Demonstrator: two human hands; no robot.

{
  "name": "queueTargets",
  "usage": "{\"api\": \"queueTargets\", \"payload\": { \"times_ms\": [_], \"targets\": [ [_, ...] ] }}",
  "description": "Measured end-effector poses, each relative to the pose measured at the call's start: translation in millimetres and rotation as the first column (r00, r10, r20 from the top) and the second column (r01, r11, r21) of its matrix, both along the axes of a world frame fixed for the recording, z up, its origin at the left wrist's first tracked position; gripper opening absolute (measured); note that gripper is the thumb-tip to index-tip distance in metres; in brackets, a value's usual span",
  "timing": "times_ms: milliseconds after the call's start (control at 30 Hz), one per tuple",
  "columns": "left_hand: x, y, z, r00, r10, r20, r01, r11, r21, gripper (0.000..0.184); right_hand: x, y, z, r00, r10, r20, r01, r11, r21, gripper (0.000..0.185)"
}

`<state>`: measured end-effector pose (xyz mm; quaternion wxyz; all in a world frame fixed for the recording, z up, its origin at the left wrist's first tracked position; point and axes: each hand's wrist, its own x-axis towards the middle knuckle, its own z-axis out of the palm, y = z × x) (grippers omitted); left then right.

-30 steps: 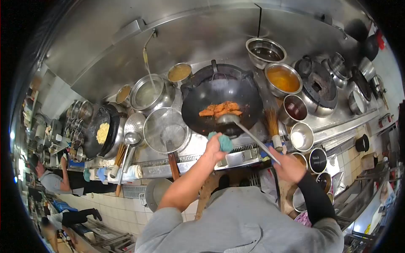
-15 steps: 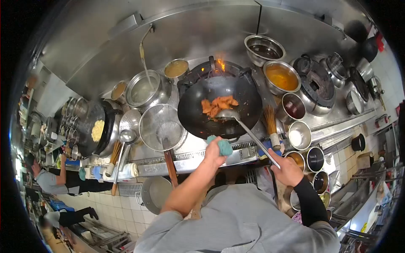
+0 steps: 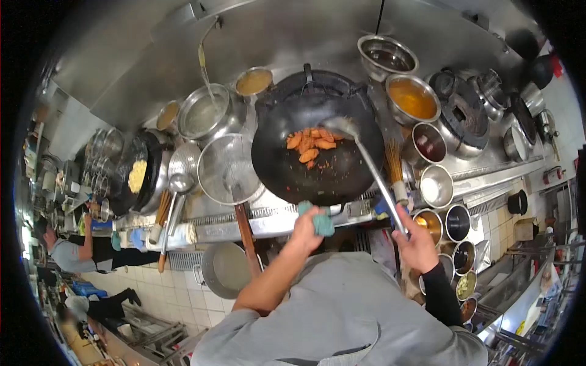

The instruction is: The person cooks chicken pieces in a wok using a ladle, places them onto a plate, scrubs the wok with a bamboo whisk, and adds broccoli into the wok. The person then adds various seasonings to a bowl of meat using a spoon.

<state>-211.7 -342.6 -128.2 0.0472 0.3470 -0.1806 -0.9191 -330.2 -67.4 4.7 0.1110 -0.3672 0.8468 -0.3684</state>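
Observation:
My left hand (image 3: 308,233) is closed round a folded green cloth (image 3: 322,223) at the near rim of the black wok (image 3: 293,183). Whether the rim itself is pinched under the cloth is hidden. My right hand (image 3: 417,247) grips the long handle of a metal ladle (image 3: 378,171). The ladle's bowl is over the wok's right side, beside a heap of orange-brown food pieces (image 3: 311,143). Small bits lie scattered on the wok's bottom below the heap.
A wire strainer (image 3: 227,174) lies left of the wok, near a pot of cloudy liquid (image 3: 206,116). Bowls of dark liquid (image 3: 387,60) and orange liquid (image 3: 414,100) stand on the right. A bamboo brush (image 3: 394,171) is beside the ladle handle. Another person (image 3: 73,253) works far left.
The wok has tipped towards me and the food pieces have shifted in it. The ladle's bowl has moved up and right, off the food. Flames behind the wok no longer show.

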Motion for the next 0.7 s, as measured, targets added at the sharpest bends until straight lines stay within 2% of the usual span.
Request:
{"api": "queueTargets", "payload": {
  "times_ms": [33,100,200,300,333,433,533,633,667,700],
  "targets": [
    [-12.6,-0.8,27.5,0.995,0.084,0.058,-0.084,0.996,-0.004,0.011,1.2,-6.3,26.8,0.981,-0.091,0.171,0.078,0.994,0.082,0.063],
    [-22.2,-10.8,46.5,0.983,0.06,0.171,-0.059,0.998,-0.016,0.007,-12.2,-15.4,25.4,0.991,-0.119,0.066,0.108,0.984,0.142,0.062],
    [-14.0,-14.0,32.8,0.986,0.048,0.161,-0.041,0.998,-0.046,0.008,-33.2,-28.9,-10.7,0.984,-0.123,-0.128,0.128,0.991,0.033,0.062],
    [-4.0,-10.9,34.7,0.993,0.025,0.116,-0.014,0.995,-0.101,0.01,-39.9,-40.0,-26.4,0.984,-0.176,-0.036,0.177,0.984,0.024,0.062],
    [-3.1,-10.3,33.7,0.994,0.028,0.103,-0.018,0.995,-0.096,0.011,-33.2,-50.2,-1.7,0.935,-0.268,0.231,0.246,0.962,0.12,0.06],
    [-0.6,-7.4,31.9,0.992,0.07,0.106,-0.057,0.991,-0.124,0.012,-34.2,-53.7,-7.6,0.9,-0.283,0.333,0.263,0.959,0.106,0.06],
    [3.0,-11.0,27.7,0.997,0.037,0.075,-0.024,0.987,-0.161,0.013,-28.8,-61.8,3.3,0.814,-0.31,0.491,0.283,0.95,0.132,0.061],
    [-0.7,3.5,20.0,0.985,0.129,0.116,-0.06,0.881,-0.47,0.012,-20.9,-63.0,0.0,0.664,-0.289,0.69,0.327,0.942,0.079,0.065],
    [6.0,6.1,12.6,0.985,0.059,0.162,0.053,0.791,-0.609,0.02,-15.5,-62.8,-1.8,0.604,-0.262,0.753,0.348,0.936,0.046,0.067],
    [11.5,10.3,-20.8,0.987,0.121,0.107,-0.01,0.707,-0.707,0.04,-6.7,-62.7,3.4,0.482,-0.201,0.853,0.404,0.915,-0.013,0.066]
  ]
}}
